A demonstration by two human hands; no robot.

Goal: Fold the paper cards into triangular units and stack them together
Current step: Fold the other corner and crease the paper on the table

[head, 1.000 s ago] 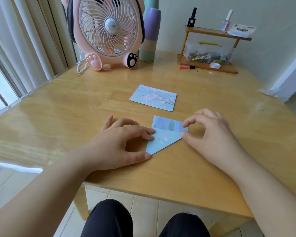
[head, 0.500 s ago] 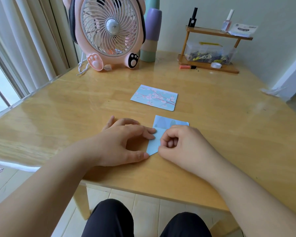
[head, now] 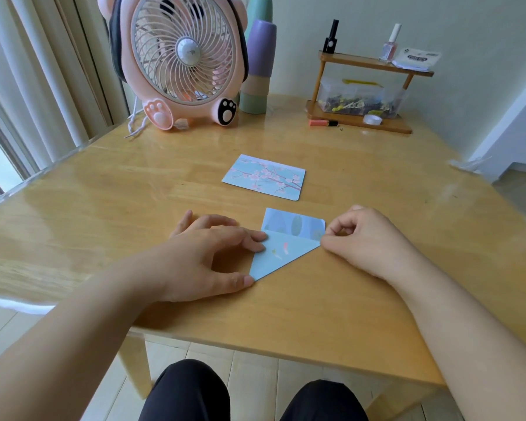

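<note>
A glossy wooden table [head: 110, 208] sits in a corner by a curtained window, with a pink fan [head: 184, 60] at about 11 o'clock and a small shelf [head: 368, 86] of bottles and clutter at 1 o'clock.

Near the front edge, dead centre, lies the folded card [head: 281, 249]: one corner has been brought over into a pale blue triangle, with a strip of the patterned face showing at its 12 o'clock side. A second card [head: 264, 177], flat and unfolded, lies just beyond it, apart from it.

The left hand [head: 207, 256] presses on the fold's 9 o'clock edge, fingertips on the upper corner and thumb [head: 240, 281] at the lower tip, fingers fairly straight. The right hand [head: 365, 238] is loosely curled at the 3 o'clock corner, thumb and forefinger meeting right at the paper's point; whether they actually pinch it I cannot tell.

The card looks light and thin but stiffer than plain paper, so it will likely spring back unless the crease is rubbed down hard. On this shiny top it should slide easily, so one hand ought to pin it. Corners and free edges are the best places to take hold.
</note>
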